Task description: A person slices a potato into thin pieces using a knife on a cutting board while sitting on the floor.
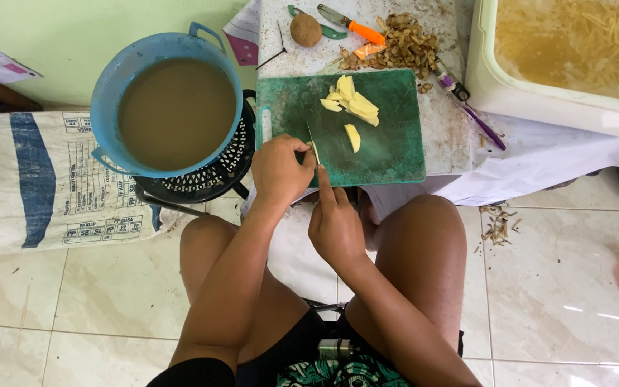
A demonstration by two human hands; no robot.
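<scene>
1. Hands meet at the near edge of a green cutting board [367, 143], which lies on a low white counter [445, 136] in front of the seated person's bare knees.
2. The left hand [279, 170] is curled closed, its fingers pinching a small pale piece against the board's near edge; the piece itself is mostly hidden by the fingertips.
3. The right hand [334, 226] is closed around a knife handle, forefinger stretched forward along the top; the thin blade [312, 143] stands upright on the board just beside the left fingertips.
4. Pale yellow cut slices [351, 104] sit in a small heap near the board's far side, with one single slice [352, 137] apart from them, closer to the blade.
5. Beyond the board lie a whole brown potato [306, 30], an orange-handled knife [352, 27] and a pile of brown peelings [402, 46].
6. Left of the board, a blue bucket [109, 93] of murky brown water rests on a black perforated basket [213, 175].
7. At upper right, a white tub [539, 93] holds cut strips in cloudy water.
</scene>
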